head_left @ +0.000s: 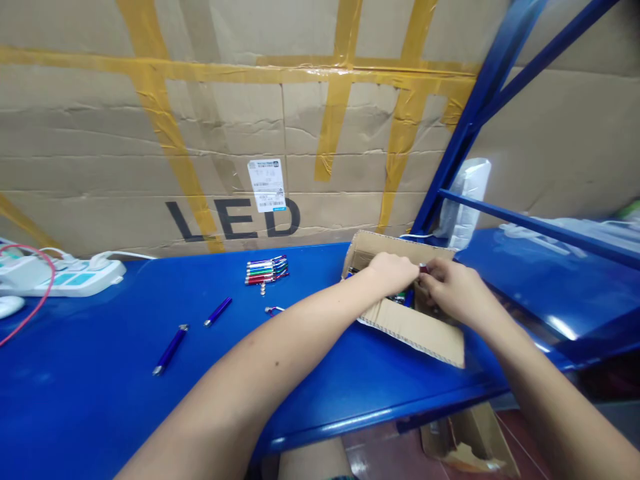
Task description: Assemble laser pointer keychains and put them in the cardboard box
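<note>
An open cardboard box (420, 333) stands on the blue table, with several metallic coloured pieces inside. Over its left part is my left hand (393, 272), its fingers bent down and mostly hidden. My right hand (453, 287) is at the box's right side, thumb and forefinger pinching a small red piece (423, 268). The two hands are close together. Left of the box, several coloured metallic pens (265, 270) lie in a row, with small silver bits (263, 289) just below. Two blue tubes (171, 350) lie farther left. A small piece (273, 310) is partly covered by my left forearm.
A white power strip (85, 280) with cables lies at the table's far left. Behind the table (320, 427) stands a large taped carton (225, 140). Blue shelf bars (465, 133) rise at the right. Another cardboard box (470, 443) is on the floor below.
</note>
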`<action>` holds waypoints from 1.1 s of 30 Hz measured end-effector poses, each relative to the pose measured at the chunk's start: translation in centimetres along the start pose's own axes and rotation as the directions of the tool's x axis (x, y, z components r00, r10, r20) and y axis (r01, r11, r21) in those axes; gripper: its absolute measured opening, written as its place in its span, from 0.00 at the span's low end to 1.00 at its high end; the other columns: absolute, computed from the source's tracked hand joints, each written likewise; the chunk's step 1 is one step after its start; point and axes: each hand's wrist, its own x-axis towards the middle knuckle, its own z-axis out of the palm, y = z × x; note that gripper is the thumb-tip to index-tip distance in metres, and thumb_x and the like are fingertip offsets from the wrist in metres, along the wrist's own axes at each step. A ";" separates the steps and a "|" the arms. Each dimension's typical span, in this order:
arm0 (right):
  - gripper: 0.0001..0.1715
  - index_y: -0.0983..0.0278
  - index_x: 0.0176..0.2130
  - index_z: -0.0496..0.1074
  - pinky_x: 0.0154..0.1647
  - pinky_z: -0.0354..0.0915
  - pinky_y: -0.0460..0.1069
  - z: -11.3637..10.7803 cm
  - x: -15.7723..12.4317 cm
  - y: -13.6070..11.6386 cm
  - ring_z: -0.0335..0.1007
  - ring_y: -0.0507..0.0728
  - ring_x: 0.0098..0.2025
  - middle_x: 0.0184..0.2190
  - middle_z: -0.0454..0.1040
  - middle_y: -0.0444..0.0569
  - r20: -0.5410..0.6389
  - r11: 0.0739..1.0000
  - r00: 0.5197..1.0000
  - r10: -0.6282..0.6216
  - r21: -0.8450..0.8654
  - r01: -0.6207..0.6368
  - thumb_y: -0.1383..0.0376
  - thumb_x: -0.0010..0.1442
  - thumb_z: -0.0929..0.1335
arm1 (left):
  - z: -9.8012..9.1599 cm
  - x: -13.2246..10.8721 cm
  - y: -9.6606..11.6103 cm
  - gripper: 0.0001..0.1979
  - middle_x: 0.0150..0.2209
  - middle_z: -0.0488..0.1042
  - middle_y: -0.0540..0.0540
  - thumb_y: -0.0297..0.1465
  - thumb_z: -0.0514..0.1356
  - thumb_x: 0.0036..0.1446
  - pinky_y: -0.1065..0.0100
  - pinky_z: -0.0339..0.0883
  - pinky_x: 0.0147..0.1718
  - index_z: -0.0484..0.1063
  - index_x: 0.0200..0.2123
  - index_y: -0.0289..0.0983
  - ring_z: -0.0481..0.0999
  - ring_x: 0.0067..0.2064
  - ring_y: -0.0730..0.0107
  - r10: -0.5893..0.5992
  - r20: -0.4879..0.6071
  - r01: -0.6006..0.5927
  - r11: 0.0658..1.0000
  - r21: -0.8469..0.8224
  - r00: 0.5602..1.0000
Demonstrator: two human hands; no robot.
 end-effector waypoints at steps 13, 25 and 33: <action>0.08 0.63 0.41 0.69 0.29 0.68 0.53 -1.9 -1.5 -1.8 0.79 0.65 0.32 0.34 0.80 0.59 0.039 0.949 0.971 0.235 0.208 -0.237 0.61 0.62 0.65 | -0.6 0.6 1.1 0.18 0.50 0.77 0.31 0.28 0.56 0.62 0.55 0.72 0.48 0.73 0.53 0.30 0.76 0.54 0.49 -0.105 0.061 0.117 0.963 -0.243 0.993; 0.14 0.63 0.40 0.73 0.26 0.63 0.50 0.1 -7.4 -11.2 0.68 0.54 0.23 0.29 0.78 0.49 0.006 0.788 0.932 -0.363 0.535 0.304 0.56 0.60 0.68 | -5.3 -24.0 -7.7 0.10 0.30 0.77 0.43 0.32 0.55 0.56 0.66 0.63 0.31 0.76 0.33 0.35 0.73 0.30 0.68 -0.475 -0.191 0.422 0.868 -0.261 0.859; 0.08 0.65 0.33 0.74 0.27 0.53 0.47 9.3 -6.8 -19.4 0.68 0.54 0.29 0.30 0.77 0.51 0.363 0.803 0.721 -0.590 0.173 0.570 0.66 0.62 0.66 | -0.4 -29.4 -9.0 0.09 0.38 0.80 0.41 0.32 0.56 0.56 0.65 0.62 0.32 0.77 0.34 0.38 0.77 0.38 0.57 -0.457 0.127 0.459 0.888 0.015 0.880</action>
